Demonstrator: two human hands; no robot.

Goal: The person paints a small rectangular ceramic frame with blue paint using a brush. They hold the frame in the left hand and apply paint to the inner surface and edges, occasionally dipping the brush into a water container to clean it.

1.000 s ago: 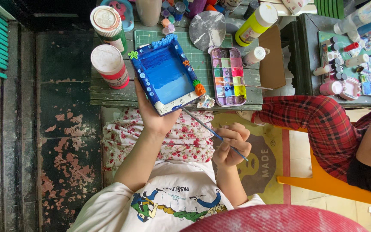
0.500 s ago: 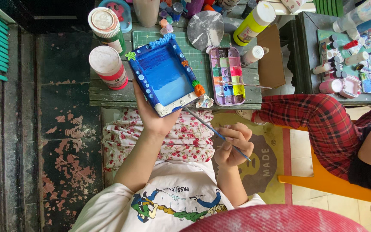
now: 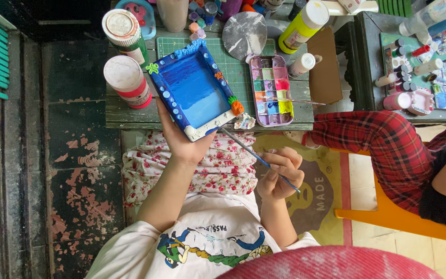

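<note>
The blue painted tray [image 3: 194,92] is tilted over the table edge [image 3: 130,121], gripped from below by the left hand [image 3: 181,142]. At 4 o'clock, the right hand [image 3: 280,173] pinches a thin paintbrush [image 3: 251,154], bristles touching the tray corner. The paint palette [image 3: 272,90] lies at 3 o'clock.

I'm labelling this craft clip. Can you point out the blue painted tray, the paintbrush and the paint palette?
blue painted tray [image 3: 194,93]: head view, on its blue inner floor.
paintbrush [image 3: 246,151]: head view, on the thin handle between tray and right hand.
paint palette [image 3: 272,90]: head view, on the middle colour wells.
</note>
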